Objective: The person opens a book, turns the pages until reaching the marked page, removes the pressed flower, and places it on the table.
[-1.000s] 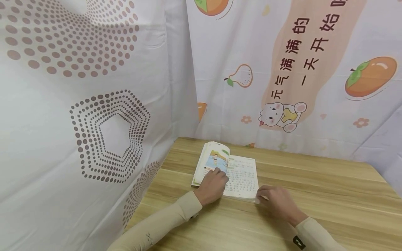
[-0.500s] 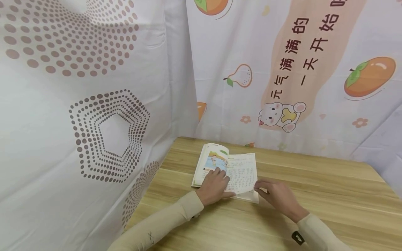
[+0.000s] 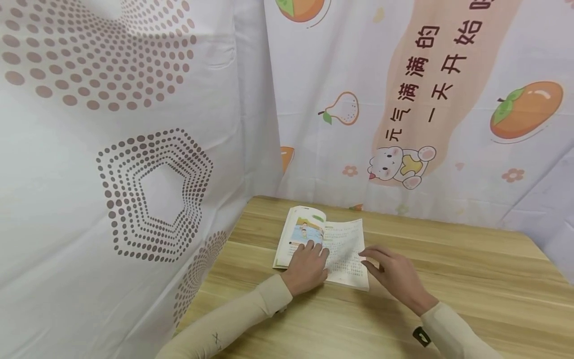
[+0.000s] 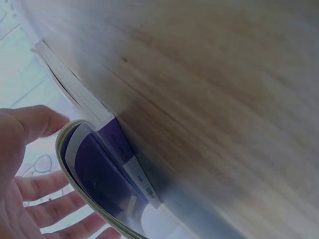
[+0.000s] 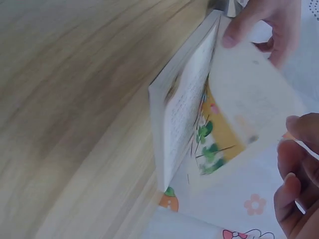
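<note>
An open book lies on the wooden table, a picture of figures in blue water on its left page. My left hand rests over the lower part of that page with fairly straight fingers, its thumb by the fold. Raised from the right side, a single page curves upward, with a coloured picture of green leaves on one face. My right hand pinches the outer edge of this page between thumb and fingers. In the left wrist view the purple cover shows along the table.
The wood-grain table extends to the right of the book. A printed cloth with fruit and lettering hangs behind it. A dotted white curtain hangs close on the left.
My right hand has lifted the page from the book's lower right corner and moved slightly up and left with it. The left hand stays on the left page, its thumb drawn in.
</note>
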`<state>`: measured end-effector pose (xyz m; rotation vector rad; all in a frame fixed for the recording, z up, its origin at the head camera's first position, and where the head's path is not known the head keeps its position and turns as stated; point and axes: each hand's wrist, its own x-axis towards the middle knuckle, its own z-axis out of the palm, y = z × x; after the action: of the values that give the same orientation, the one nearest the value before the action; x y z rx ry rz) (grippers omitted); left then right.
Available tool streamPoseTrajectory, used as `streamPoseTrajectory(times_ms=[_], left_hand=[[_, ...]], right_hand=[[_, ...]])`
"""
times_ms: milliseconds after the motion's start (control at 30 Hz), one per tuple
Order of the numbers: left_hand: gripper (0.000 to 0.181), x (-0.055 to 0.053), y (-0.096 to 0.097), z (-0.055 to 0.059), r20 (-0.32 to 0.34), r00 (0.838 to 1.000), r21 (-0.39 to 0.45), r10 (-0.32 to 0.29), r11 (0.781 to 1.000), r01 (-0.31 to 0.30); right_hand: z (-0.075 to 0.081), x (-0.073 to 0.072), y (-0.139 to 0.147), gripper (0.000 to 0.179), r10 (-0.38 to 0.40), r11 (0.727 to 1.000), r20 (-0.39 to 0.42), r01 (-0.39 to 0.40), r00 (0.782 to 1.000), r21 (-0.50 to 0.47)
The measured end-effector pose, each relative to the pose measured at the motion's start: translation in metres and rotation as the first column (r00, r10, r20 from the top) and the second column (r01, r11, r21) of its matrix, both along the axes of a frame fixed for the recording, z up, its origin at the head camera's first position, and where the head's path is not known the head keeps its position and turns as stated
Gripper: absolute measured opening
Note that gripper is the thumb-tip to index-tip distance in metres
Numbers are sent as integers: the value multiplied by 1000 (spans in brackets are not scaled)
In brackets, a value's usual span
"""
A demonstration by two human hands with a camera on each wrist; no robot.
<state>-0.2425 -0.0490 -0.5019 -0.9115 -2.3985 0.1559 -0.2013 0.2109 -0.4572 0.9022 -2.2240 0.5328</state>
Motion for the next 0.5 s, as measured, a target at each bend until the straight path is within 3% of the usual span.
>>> streamPoseTrajectory(times_ms=[100,300,500], left_hand=[[33,0,0,1,-8,1000,5,16,1000,-16],[65,0,-3,3,30,999,62,23,998,-25],[70,-3,-8,4,-92,995,178,-24,983,40]], right_hand=[[-3,0,3,36,-8,1000,4,8,1000,-1],[-18,2,9,30,-34,993,77,26,996,111],[-34,9,13,23,-139,967,245,78,959,243]])
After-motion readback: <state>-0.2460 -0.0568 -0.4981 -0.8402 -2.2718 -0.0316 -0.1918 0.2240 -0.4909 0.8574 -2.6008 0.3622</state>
